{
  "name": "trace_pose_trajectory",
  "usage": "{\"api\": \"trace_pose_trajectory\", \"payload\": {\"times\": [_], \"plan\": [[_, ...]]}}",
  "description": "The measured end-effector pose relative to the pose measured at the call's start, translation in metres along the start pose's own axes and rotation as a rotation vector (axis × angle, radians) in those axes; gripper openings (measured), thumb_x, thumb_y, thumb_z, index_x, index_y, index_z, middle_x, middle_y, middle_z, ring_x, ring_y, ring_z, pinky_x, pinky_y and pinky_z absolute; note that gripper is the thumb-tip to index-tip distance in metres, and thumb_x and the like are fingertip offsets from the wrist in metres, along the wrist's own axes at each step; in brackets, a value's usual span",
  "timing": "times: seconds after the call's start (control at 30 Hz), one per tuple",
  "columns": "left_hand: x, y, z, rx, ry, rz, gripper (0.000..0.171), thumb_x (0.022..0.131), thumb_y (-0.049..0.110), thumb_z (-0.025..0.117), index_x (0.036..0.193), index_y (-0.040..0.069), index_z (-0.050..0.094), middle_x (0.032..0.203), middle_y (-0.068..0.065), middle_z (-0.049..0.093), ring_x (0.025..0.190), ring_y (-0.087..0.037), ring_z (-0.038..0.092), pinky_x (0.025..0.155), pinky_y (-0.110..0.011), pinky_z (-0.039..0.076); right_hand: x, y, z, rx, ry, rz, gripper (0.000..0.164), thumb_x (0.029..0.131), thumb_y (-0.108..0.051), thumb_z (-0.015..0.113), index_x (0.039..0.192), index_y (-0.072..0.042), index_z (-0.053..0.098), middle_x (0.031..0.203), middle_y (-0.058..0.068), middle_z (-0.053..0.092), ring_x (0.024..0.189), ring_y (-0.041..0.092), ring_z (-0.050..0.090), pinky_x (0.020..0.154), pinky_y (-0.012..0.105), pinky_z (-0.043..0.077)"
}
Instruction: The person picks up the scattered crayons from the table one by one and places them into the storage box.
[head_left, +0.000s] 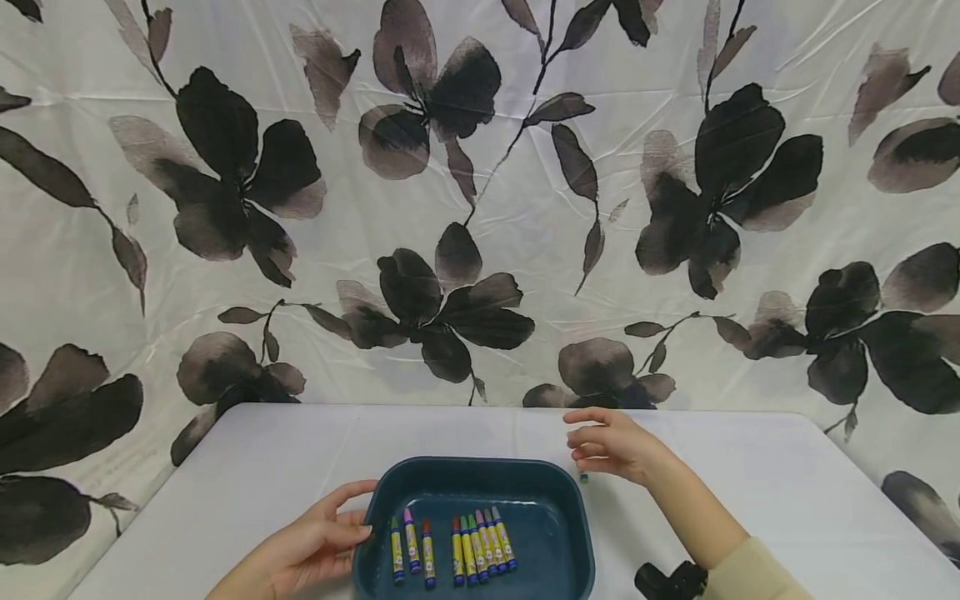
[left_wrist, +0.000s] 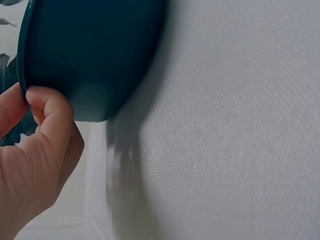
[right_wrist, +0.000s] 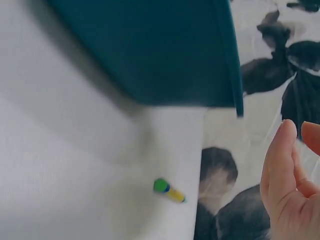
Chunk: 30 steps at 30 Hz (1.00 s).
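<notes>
My left hand (head_left: pixel 318 537) grips the left rim of a dark teal tray (head_left: pixel 480 465) on the table, thumb and fingers about its edge, as the left wrist view also shows. Several crayons with yellow wrappers lie inside: a row (head_left: pixel 480 546) toward the middle and a looser group with a purple-tipped crayon (head_left: pixel 412 540) to its left. Beyond the tray's right side, my right hand (head_left: pixel 615 446) holds nothing, its fingers spread and loosely bent. A green crayon (right_wrist: pixel 172 191) is by the tray's far right corner, largely hidden by that hand in the head view.
The white table (head_left: pixel 712 492) ends just beyond the tray, before a floral cloth (head_left: pixel 480 208). Beside the right sleeve (head_left: pixel 757 571), a black object (head_left: pixel 667 581) of unclear kind sits low in the head view.
</notes>
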<state>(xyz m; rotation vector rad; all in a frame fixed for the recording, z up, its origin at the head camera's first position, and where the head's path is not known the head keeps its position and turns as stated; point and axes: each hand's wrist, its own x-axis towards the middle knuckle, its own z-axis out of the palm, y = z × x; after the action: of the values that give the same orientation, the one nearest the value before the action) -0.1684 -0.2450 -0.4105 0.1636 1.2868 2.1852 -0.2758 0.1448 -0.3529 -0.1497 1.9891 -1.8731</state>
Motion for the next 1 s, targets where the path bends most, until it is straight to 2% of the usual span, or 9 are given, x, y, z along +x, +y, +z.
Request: {"api": "trace_pose_trajectory", "payload": {"times": [0.33, 0.6, 0.83, 1.0], "plan": [[0.002, 0.001, 0.0, 0.031, 0.041, 0.008, 0.055, 0.091, -0.006, 0.05, 0.138, 0.016, 0.029, 0.111, -0.011, 0.054, 0.097, -0.019, 0.057, 0.082, -0.031, 0.05, 0.009, 0.009, -0.013, -0.035, 0.07, 0.046, 0.041, 0.084, -0.001, 0.06, 0.123, 0.007, 0.048, 0.083, 0.009, 0.061, 0.064, 0.013, 0.06, 0.061, 0.024, 0.053], [0.0, 0.001, 0.0, 0.029, 0.04, 0.003, 0.054, 0.091, -0.005, 0.05, 0.136, 0.016, 0.03, 0.111, -0.011, 0.054, 0.098, -0.019, 0.057, 0.083, -0.032, 0.049, 0.022, 0.028, -0.016, -0.093, 0.109, 0.068, 0.042, 0.082, 0.002, 0.059, 0.121, 0.01, 0.047, 0.076, 0.005, 0.061, 0.058, 0.012, 0.059, 0.057, 0.024, 0.052], [0.001, 0.001, 0.001, 0.029, 0.049, -0.002, 0.056, 0.091, -0.006, 0.049, 0.138, 0.015, 0.027, 0.111, -0.012, 0.054, 0.098, -0.019, 0.057, 0.083, -0.032, 0.049, 0.028, 0.039, -0.017, -0.137, 0.158, 0.088, 0.036, 0.081, 0.003, 0.06, 0.116, 0.009, 0.05, 0.071, 0.006, 0.059, 0.056, 0.012, 0.058, 0.056, 0.027, 0.053], [0.0, 0.0, 0.0, 0.023, 0.033, 0.001, 0.053, 0.091, -0.006, 0.049, 0.136, 0.017, 0.031, 0.11, -0.012, 0.054, 0.098, -0.019, 0.057, 0.083, -0.032, 0.049, 0.032, 0.044, -0.015, -0.163, 0.221, 0.11, 0.033, 0.079, 0.004, 0.061, 0.111, 0.008, 0.054, 0.066, 0.004, 0.057, 0.055, 0.012, 0.056, 0.053, 0.027, 0.052]]}}
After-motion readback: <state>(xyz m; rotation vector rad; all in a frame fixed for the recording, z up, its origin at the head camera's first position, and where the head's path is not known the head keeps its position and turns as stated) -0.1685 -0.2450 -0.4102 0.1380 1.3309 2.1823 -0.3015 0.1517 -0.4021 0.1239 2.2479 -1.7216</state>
